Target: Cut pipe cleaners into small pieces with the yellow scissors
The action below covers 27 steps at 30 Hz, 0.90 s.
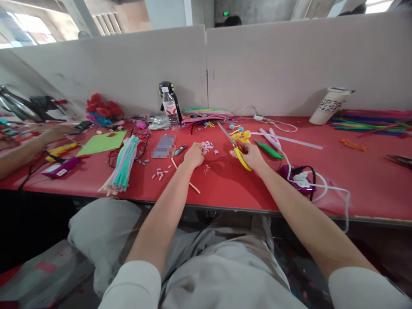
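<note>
On the red table, my left hand (195, 155) rests with its fingertips at a small pile of pale pink pieces (208, 146); its fingers are curled, and whether something is between them is too small to tell. My right hand (251, 157) holds scissors with yellow handles (242, 159), their blades pointing up and left. Just beyond that hand lies a yellow glue gun (242, 136), and a green-handled tool (268, 149) is to its right. A cream stem (193, 186) lies below my left hand. Small pieces (160, 174) are scattered to the left.
A bundle of mint and white stems (124, 165) lies left, beside a green sheet (102, 141). A water bottle (170, 108) stands at the back, a white cup (330, 105) at the back right. A purple box (299, 180) with cables sits right. Another person's arm (28, 146) reaches in left.
</note>
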Each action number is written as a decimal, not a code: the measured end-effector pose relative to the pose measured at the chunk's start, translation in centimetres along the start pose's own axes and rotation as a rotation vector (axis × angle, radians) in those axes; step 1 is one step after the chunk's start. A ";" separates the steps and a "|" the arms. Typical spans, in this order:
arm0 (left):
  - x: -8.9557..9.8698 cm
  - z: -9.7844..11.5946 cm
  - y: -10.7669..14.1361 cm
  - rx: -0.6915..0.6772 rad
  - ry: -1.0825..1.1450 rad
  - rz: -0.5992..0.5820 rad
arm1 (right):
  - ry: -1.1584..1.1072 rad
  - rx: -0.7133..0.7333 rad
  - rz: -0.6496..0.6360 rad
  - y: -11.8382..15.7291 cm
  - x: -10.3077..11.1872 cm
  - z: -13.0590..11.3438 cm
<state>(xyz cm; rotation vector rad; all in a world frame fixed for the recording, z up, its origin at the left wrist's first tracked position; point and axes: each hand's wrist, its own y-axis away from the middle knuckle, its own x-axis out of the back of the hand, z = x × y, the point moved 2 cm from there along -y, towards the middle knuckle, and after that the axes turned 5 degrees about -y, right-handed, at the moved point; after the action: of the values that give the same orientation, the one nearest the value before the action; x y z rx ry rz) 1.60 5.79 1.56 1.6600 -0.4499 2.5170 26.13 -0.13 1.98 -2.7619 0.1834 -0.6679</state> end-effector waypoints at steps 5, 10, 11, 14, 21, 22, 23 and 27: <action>2.1 -0.7 2.0 -0.122 0.343 0.110 | 0.105 0.023 -0.139 0.8 0.1 -0.7; 3.5 -2.8 4.4 -0.077 0.652 0.105 | 0.211 0.041 -0.274 1.7 -0.3 -1.1; 3.6 -3.1 4.8 -0.069 0.673 0.113 | 0.240 0.054 -0.283 1.8 -0.3 -1.1; 3.4 -3.7 5.5 -0.053 0.722 0.119 | 0.329 0.088 -0.314 1.9 -0.5 -1.0; 2.8 -3.5 5.7 -0.053 0.768 0.084 | 0.391 0.125 -0.290 1.8 -0.6 -0.6; 2.9 -3.3 5.7 -0.050 0.759 0.081 | 0.392 0.133 -0.282 1.8 -0.6 -0.6; 2.9 -3.2 5.8 -0.046 0.747 0.079 | 0.390 0.140 -0.280 1.8 -0.7 -0.6; 3.2 -2.7 6.1 -0.055 0.730 0.072 | 0.362 0.168 -0.287 1.9 -1.1 -0.6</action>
<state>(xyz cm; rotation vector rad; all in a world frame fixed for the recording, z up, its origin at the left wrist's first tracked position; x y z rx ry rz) -3.52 0.50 2.30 0.6180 -0.4848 2.8733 24.78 -1.90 1.43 -2.5066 -0.1907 -1.1976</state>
